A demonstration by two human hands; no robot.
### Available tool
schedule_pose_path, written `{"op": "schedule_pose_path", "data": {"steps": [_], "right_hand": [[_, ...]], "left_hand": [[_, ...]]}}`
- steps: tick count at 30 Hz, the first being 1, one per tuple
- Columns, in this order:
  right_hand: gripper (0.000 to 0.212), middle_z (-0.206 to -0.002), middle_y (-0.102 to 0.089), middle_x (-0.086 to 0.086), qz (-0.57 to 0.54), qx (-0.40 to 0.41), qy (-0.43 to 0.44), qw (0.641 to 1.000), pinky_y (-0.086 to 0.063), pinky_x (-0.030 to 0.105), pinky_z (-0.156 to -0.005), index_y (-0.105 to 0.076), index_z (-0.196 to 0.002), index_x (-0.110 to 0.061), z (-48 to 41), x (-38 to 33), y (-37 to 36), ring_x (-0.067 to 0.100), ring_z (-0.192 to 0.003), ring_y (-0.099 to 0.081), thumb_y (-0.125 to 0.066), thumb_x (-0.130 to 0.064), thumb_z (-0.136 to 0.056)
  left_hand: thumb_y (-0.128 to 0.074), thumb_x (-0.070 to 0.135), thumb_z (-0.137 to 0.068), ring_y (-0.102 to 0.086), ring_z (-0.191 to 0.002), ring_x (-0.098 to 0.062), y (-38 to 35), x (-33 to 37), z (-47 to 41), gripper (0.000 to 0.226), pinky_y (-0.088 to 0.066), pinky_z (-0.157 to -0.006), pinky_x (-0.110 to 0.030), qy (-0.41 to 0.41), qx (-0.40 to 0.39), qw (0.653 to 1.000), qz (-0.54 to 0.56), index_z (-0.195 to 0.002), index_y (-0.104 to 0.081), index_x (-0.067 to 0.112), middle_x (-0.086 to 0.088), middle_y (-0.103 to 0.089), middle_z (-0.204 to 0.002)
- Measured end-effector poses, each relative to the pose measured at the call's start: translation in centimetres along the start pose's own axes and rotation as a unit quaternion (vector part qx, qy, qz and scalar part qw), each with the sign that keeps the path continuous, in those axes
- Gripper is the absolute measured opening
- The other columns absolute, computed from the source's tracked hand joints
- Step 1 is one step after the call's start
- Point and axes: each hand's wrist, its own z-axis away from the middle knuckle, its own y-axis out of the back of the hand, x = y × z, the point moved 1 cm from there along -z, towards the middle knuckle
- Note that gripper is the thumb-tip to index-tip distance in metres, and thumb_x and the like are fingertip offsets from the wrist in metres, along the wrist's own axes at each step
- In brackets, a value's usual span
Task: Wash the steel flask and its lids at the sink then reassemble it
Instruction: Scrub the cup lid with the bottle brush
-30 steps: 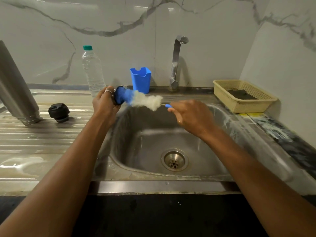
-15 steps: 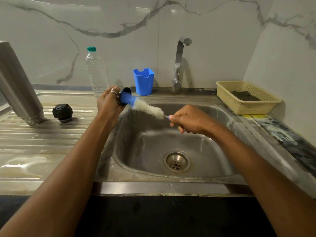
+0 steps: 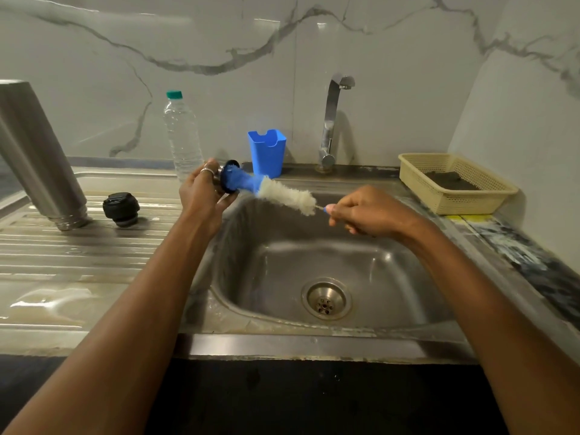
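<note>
**A:** What have the hands got?

**B:** On my feed, my left hand (image 3: 204, 193) is curled shut around a small steel cap lid (image 3: 223, 183) with a dark rim, held above the left edge of the steel sink basin (image 3: 392, 277). A ring shows on one finger. My right hand (image 3: 364, 213) is closed in a fist on the thin blue handle of a bottle brush with blue and white bristles (image 3: 282, 193); only a stub of handle pokes out past the fingers.

**A:** Is the brush in the lid?

**B:** Its blue tip is pushed into the lid's mouth. The white part slants down to the right, over the basin.

**A:** And the flask?

**B:** The tall brushed-steel flask body (image 3: 37, 155) stands mouth-down on the ribbed steel drainboard (image 3: 78, 255), far left, leaning in the wide-angle view. Just beside it, to the right, sits the black plastic stopper lid (image 3: 120, 208), apart from the flask.

**A:** Anything behind?

**B:** A clear plastic water bottle with a green cap (image 3: 182, 136), a blue plastic holder (image 3: 267, 152) and the chrome tap (image 3: 332, 120) along the marble wall. A cream plastic basket (image 3: 455, 186) sits right of the sink with something dark inside; I cannot tell what.
</note>
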Motion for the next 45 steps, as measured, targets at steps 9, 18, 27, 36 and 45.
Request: {"op": "schedule_pose_path", "data": {"steps": [9, 18, 27, 36, 45], "right_hand": [[0.009, -0.084, -0.071, 0.005, 0.109, 0.110, 0.072, 0.985, -0.058, 0.039, -0.071, -0.071, -0.096, -0.010, -0.2, -1.5, -3.2, 0.022, -0.077, -0.068, -0.064, -0.015, -0.093], [0.084, -0.130, -0.056, 0.007, 0.024, 0.029, 0.040, 0.999, -0.052, 0.038, -0.092, -0.024, -0.150, -0.013, 0.1, -3.8, -5.2, 0.025, -0.109, -0.060, -0.074, -0.040, -0.088], [0.045, -0.120, -0.061, 0.007, 0.299, 0.194, 0.114, 0.927, -0.056, 0.044, -0.072, -0.042, -0.135, -0.019, -1.0, -1.6, -5.6, 0.029, -0.103, -0.056, -0.062, -0.030, -0.096], [0.025, -0.096, -0.074, 0.002, -0.127, -0.026, -0.040, 0.991, -0.041, 0.021, -0.055, -0.069, -0.114, -0.016, -0.6, -0.8, -1.8, 0.011, -0.074, -0.059, -0.064, -0.034, -0.097], [0.048, -0.117, -0.067, -0.006, -0.124, 0.113, -0.002, 0.986, -0.052, 0.035, -0.090, -0.052, -0.142, -0.032, -0.8, -0.8, -1.6, 0.017, -0.106, -0.067, -0.064, -0.040, -0.096]], "left_hand": [[-0.064, 0.028, -0.100, -0.072, -0.105, -0.025, -0.2, 0.0, 0.2, 0.021, -0.061, -0.088, -0.043, 0.056, -0.026, 0.998, 0.020, -0.114, -0.061, 0.014, -0.009, -0.072, -0.118], [-0.061, 0.024, -0.102, -0.074, -0.083, -0.014, -1.5, -1.0, 1.5, 0.015, -0.062, -0.063, -0.032, 0.044, -0.077, 0.992, -0.087, -0.110, -0.061, 0.011, -0.005, -0.069, -0.106], [-0.060, 0.029, -0.102, -0.075, -0.082, -0.018, -2.8, -2.0, 2.6, 0.032, -0.062, -0.071, -0.035, 0.030, -0.118, 0.985, -0.121, -0.118, -0.059, 0.002, -0.012, -0.071, -0.105], [-0.060, 0.027, -0.103, -0.075, -0.097, -0.028, -1.7, -1.0, 1.3, 0.036, -0.062, -0.073, -0.037, 0.051, -0.081, 0.995, -0.026, -0.129, -0.056, 0.003, -0.018, -0.069, -0.120], [-0.050, 0.037, -0.106, -0.070, -0.107, -0.029, -1.9, -1.4, 1.4, 0.022, -0.061, -0.086, -0.049, 0.084, -0.120, 0.989, -0.027, -0.107, -0.054, 0.015, -0.011, -0.060, -0.123]]}}
